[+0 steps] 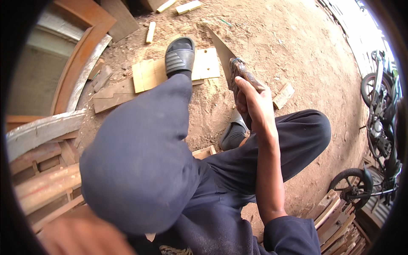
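Note:
My right hand (pixel 253 95) grips the dark wooden handle of a handsaw (pixel 225 59), which is raised at centre right with its metal blade pointing up and away from me. My left hand (pixel 85 233) is a motion-blurred shape at the lower left, beside my bent left knee; I cannot make out its fingers. My left sandalled foot (pixel 179 59) rests on pale wooden boards (pixel 206 63) on the dirt ground. My right foot (pixel 233 134) is beyond and below the saw handle, partly hidden by my arm and leg.
Scrap wood pieces (pixel 151 32) and a loose block (pixel 283 95) lie on the dirt. Wooden frames (pixel 72 72) and stacked planks (pixel 42 191) fill the left. Motorbikes (pixel 378 123) stand along the right, above more stacked planks (pixel 333 221) at lower right.

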`<state>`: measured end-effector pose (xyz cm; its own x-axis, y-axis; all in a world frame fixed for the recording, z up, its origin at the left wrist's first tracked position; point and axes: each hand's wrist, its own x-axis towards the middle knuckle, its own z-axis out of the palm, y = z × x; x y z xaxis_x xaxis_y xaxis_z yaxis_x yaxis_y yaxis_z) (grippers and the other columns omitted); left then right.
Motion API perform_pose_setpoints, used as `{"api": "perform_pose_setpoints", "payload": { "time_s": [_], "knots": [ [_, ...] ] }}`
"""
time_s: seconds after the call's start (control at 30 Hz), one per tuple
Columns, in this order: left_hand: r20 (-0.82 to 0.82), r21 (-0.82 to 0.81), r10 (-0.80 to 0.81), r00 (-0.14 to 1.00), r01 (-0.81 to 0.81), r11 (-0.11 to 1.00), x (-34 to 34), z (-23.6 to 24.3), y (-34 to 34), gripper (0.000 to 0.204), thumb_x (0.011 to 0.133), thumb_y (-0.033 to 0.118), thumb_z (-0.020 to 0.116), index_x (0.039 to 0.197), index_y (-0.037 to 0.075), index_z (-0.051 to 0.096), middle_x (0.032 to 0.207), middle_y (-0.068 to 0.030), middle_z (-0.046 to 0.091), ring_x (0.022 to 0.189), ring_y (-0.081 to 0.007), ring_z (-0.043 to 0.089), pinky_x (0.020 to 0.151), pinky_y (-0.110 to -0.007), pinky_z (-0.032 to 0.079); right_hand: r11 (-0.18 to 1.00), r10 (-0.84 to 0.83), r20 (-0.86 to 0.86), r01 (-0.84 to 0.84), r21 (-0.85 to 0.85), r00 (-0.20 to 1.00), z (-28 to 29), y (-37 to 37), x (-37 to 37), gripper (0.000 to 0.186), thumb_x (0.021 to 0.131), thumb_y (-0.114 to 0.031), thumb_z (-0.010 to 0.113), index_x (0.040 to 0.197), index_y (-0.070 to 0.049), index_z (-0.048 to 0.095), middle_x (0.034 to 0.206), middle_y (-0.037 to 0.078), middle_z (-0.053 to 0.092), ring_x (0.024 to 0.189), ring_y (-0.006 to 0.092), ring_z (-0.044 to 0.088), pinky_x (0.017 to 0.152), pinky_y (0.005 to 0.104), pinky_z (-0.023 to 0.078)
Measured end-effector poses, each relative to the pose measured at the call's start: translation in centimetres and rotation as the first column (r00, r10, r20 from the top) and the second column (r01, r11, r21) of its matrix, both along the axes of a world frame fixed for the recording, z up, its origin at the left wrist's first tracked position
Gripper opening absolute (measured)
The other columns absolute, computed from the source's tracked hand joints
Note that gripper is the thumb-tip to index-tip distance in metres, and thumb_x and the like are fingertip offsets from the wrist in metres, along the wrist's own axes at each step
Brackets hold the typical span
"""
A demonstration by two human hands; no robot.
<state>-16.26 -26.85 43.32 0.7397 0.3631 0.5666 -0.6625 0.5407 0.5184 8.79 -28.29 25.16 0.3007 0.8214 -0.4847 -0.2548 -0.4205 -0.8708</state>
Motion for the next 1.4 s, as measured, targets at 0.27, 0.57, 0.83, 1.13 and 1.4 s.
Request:
{"api": "perform_pose_setpoints", "payload": {
  "time_s": [0.27, 0.57, 0.83, 1.13, 1.4],
  "knots": [
    [-0.64, 0.517, 0.768, 0.015, -0.731, 0.445, -0.1, -14.0, 17.0, 0.032, 0.1, 0.028, 0.04, 0.11, 0.003, 0.059, 0.072, 0.0003, 0.048, 0.055, -0.0116, 0.041, 0.056, -0.024, 0.041, 0.998, -0.04, 0.024, 0.041, -0.047, 0.999, -2.2, 0.3, 0.6, 0.02, 0.091, -0.019, 0.061, 0.077, -0.005, 0.056, 0.06, -0.005, 0.047, 0.052, 0.004, 0.041, 0.047, 0.025, 0.033],
    [0.066, 0.809, 0.984, 0.168, 0.568, -0.151, 11.6, -34.2, 25.6, 0.052, 0.081, 0.042, 0.068, 0.111, 0.0, 0.06, 0.111, -0.0191, 0.063, 0.097, -0.0344, 0.062, 0.084, -0.044, 0.05, 0.996, 0.033, 0.163, -0.018, -0.092, 0.986, -3.8, -0.3, 1.0, 0.032, 0.089, -0.02, 0.064, 0.068, -0.002, 0.049, 0.056, -0.002, 0.041, 0.056, 0.0067, 0.036, 0.05, 0.0305, 0.032],
    [-0.507, 0.233, 0.843, -0.178, 0.914, 0.333, 14.3, -36.5, 27.0, 0.084, 0.051, 0.054, 0.087, 0.102, -0.009, 0.064, 0.107, -0.0241, 0.067, 0.102, -0.0325, 0.065, 0.085, -0.04, 0.052, 0.999, 0.026, 0.2, -0.019, -0.038, 0.979, -2.0, -2.0, 1.0, 0.031, 0.09, -0.021, 0.065, 0.071, 0.0, 0.052, 0.056, 0.001, 0.042, 0.055, 0.0084, 0.037, 0.05, 0.0319, 0.034],
    [-0.308, 0.502, 0.949, -0.073, 0.834, 0.227, 12.4, -33.3, 22.0, 0.076, 0.055, 0.052, 0.085, 0.102, -0.004, 0.064, 0.1, -0.0222, 0.068, 0.098, -0.0342, 0.066, 0.085, -0.042, 0.053, 0.997, 0.071, 0.277, -0.069, -0.016, 0.958, 1.7, -7.9, 0.5, 0.027, 0.09, -0.018, 0.065, 0.074, 0.001, 0.055, 0.057, 0.003, 0.042, 0.057, 0.0064, 0.036, 0.049, 0.0302, 0.033],
    [-0.247, 0.485, 0.967, -0.063, 0.856, 0.179, 12.4, -33.1, 21.2, 0.078, 0.059, 0.056, 0.083, 0.106, -0.003, 0.063, 0.104, -0.02, 0.069, 0.1, -0.0329, 0.066, 0.087, -0.04, 0.053, 0.995, 0.087, 0.34, -0.096, 0.009, 0.936, 2.1, -9.7, -1.2, 0.029, 0.089, -0.015, 0.065, 0.069, 0.0, 0.05, 0.053, 0.005, 0.042, 0.05, 0.0101, 0.035, 0.047, 0.0327, 0.033]
  ]
}}
